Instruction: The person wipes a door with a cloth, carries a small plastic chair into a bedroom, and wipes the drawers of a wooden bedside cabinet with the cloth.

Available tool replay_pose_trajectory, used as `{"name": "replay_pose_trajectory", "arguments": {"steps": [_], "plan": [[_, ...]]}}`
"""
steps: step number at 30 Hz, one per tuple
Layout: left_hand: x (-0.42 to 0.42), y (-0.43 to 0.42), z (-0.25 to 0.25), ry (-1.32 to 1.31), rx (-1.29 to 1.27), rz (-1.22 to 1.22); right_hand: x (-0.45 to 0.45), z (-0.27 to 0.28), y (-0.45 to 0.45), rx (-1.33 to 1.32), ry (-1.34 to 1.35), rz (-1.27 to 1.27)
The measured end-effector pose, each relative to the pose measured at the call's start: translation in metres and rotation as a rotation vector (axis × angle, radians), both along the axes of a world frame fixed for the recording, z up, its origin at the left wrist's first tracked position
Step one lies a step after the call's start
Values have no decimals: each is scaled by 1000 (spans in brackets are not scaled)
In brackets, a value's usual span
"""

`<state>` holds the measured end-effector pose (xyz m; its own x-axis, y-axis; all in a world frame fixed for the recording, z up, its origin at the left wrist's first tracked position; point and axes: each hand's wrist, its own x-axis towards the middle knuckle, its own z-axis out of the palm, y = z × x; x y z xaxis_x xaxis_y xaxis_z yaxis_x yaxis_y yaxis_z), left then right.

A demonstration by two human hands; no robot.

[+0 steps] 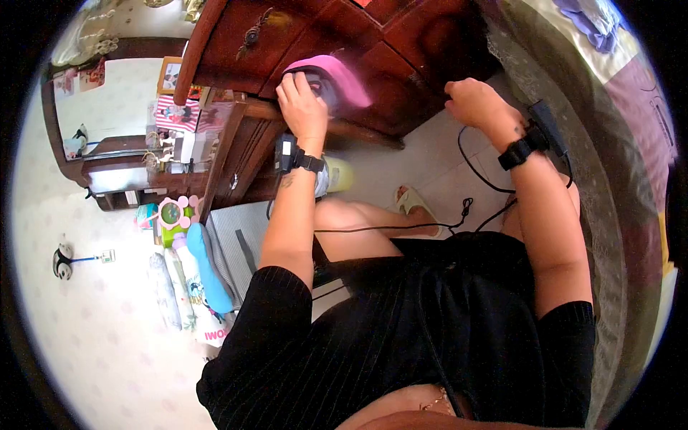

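Observation:
My left hand (pixel 302 107) is closed on a dark item with a bright pink, motion-blurred edge (pixel 344 79), in front of the dark red wooden cabinet (pixel 380 57). What the item is, I cannot make out. Over to the right, my right hand (pixel 479 106) hangs in the air near the cabinet's lower right edge, its fingers curled in; whether something is in them is too small to tell. Both wrists wear black straps with small devices, and a black cable (pixel 466 158) runs down from the right one.
A mirror dresser (pixel 107 165) stands at the left. Beside my left arm are a grey striped seat (pixel 233 236), a blue cushion (pixel 206 269) and a pink flower-shaped item (pixel 172 213). A bed (pixel 638 143) lies along the right. A yellowish bin (pixel 338 175) stands below the cabinet.

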<state>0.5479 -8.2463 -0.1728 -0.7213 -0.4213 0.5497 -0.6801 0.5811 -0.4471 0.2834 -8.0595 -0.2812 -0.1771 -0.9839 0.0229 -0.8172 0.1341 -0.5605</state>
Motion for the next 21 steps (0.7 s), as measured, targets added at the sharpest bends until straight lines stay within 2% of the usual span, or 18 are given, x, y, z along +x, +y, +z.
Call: {"name": "replay_pose_trajectory", "arguments": {"steps": [2,5,10,11,13,15,19,21], "plan": [[6,-7,-8,25,49,-5,-1,2,0,-1,7,4],[14,-5,-19,124,302,-54,1,2,1,26,27,31],[15,28,-31,370,401,-95,-1,-1,-1,25,18,48],[5,62,-20,299,245,-140,-2,-1,-1,29,17,41],[2,88,-29,182,397,-284,-1,1,-1,40,17,34],[-3,98,-54,98,464,-294,-2,-1,-3,26,23,28],[0,46,-105,526,944,341,-1,-10,-6,-21,36,30],[-3,14,-116,1494,1480,353,-1,-4,-3,-34,17,-11]]}}
